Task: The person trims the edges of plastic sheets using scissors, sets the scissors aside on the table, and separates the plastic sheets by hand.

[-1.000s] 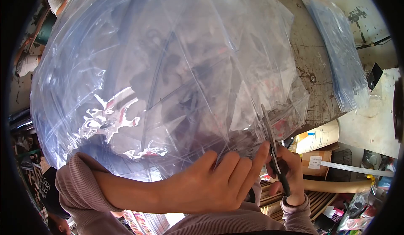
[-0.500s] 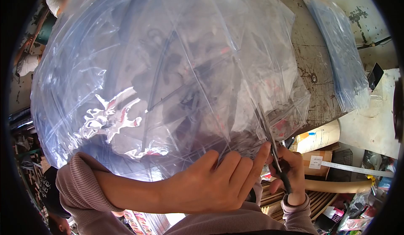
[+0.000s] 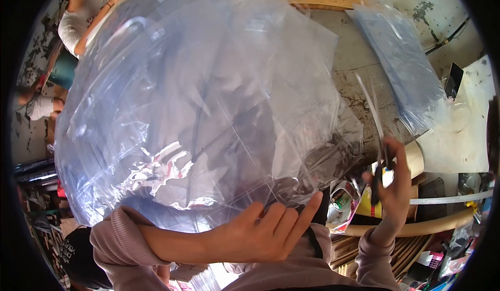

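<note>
A large heap of clear plastic sheeting (image 3: 234, 103) spreads in front of me, wrinkled and shiny. My left hand (image 3: 265, 231) is at its near edge, fingers curled over the film and index finger stretched out to the right. The fingertips are partly hidden. Off to the right, my right hand (image 3: 393, 187) grips the black handles of a pair of scissors (image 3: 376, 111). Their long blades point away from me, slightly apart, over the table beside the sheeting and not touching it.
A flat stack of clear bluish plastic sheets (image 3: 393, 64) lies on the worn table (image 3: 349, 75) to the right. A phone (image 3: 454, 80) is near it. Another person (image 3: 78, 28) is at the far left. A dark cap (image 3: 83, 257) shows at the lower left.
My right hand has drawn the scissors away from the sheeting, up and to the right, and their blades have parted. The left hand stays at the near edge. The view has shifted slightly.
</note>
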### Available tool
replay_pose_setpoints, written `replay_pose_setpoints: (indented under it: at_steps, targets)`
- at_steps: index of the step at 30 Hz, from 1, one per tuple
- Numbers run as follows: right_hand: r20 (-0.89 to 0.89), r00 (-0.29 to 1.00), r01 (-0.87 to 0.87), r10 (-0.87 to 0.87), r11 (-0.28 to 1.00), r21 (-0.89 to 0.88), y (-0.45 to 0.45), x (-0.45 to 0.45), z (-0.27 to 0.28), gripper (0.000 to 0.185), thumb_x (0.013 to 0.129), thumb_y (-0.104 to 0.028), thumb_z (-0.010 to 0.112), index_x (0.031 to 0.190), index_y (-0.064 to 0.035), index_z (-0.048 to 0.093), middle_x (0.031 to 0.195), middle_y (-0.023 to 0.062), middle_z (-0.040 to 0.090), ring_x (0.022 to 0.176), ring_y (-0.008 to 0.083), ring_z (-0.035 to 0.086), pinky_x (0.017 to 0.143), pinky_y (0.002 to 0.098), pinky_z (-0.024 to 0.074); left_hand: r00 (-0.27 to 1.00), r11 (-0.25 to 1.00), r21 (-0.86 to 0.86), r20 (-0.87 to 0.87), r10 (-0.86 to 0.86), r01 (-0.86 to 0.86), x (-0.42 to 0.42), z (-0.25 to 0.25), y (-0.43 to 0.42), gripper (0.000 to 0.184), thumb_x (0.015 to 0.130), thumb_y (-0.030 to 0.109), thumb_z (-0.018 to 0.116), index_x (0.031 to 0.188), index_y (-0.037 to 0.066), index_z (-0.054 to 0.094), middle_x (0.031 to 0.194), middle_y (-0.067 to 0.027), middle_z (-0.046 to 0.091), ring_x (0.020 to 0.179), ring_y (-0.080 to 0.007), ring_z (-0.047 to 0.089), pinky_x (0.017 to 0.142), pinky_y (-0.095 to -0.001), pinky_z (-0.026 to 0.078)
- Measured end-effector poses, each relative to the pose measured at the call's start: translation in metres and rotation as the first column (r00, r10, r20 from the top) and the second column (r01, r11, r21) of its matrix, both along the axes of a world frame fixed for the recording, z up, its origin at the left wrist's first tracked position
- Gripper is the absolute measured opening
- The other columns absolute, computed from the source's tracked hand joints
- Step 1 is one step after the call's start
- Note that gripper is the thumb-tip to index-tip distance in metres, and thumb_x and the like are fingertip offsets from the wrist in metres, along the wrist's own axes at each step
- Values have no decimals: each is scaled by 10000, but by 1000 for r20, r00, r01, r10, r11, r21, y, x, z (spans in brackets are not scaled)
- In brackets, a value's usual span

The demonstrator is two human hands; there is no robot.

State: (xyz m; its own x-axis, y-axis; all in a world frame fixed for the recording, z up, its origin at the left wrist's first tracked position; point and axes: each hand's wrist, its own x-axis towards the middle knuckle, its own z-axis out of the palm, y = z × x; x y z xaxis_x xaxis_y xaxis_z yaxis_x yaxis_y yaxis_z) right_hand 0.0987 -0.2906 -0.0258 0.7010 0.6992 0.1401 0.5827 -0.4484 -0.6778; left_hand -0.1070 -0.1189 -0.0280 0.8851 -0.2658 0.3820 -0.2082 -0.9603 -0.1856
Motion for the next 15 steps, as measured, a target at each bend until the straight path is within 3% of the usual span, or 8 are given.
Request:
replay_pose_setpoints:
  at_steps: [3,6,7,8,11,13,15]
  targets:
    - [269,963,1,9,999,-37,13,26,-7,565,720,-72,701,1234,-38,468,1105,167,510,964,314,518,790,375,448,1000,997,75,13,-9,8,1,1,2,554,667,68,502,1209,5,594,612,43,191,532,-79,274,483,-218,201]
    - [382,924,59,-30,996,-64,26,34,-17,546,742,-67,682,1243,-44,465,1069,174,516,962,310,510,802,385,443,999,998,61,12,-30,29,-1,2,1,532,661,80,493,1174,17,622,572,47,212,481,-48,294,448,-211,192]
    - [304,952,53,-47,999,-11,26,34,-22,574,729,-64,696,1251,-56,458,1016,126,511,909,244,511,774,333,440,1000,999,48,-6,-25,25,-2,2,0,551,662,83,501,1198,4,600,590,46,207,506,-61,287,466,-214,198]
    - [308,950,51,-48,999,-2,24,30,-23,574,729,-64,696,1251,-56,458,1016,126,511,909,244,511,774,333,440,999,999,30,-26,-19,20,-2,2,0,571,663,86,509,1222,-10,578,607,44,203,530,-74,279,485,-217,204]
    - [-194,981,3,27,988,152,9,8,-21,606,640,-60,765,1176,-98,486,871,4,454,777,95,459,664,230,396,998,999,16,-48,-38,38,-2,1,2,573,668,104,520,1225,-21,571,610,40,210,536,-72,281,476,-212,207]
    - [-447,892,24,65,981,192,-8,-16,-13,563,626,-119,805,1096,-72,501,836,9,467,743,97,481,653,233,416,997,999,-13,-61,-40,39,-2,2,2,511,712,163,527,1189,-1,600,592,44,247,518,-74,324,482,-217,247]
    - [-544,827,-28,143,976,215,-27,-33,-21,556,623,-158,821,1065,-55,501,851,18,482,743,95,492,660,231,427,996,998,-47,-74,-42,39,0,7,4,458,755,222,534,1154,18,629,573,47,283,501,-75,367,488,-222,287]
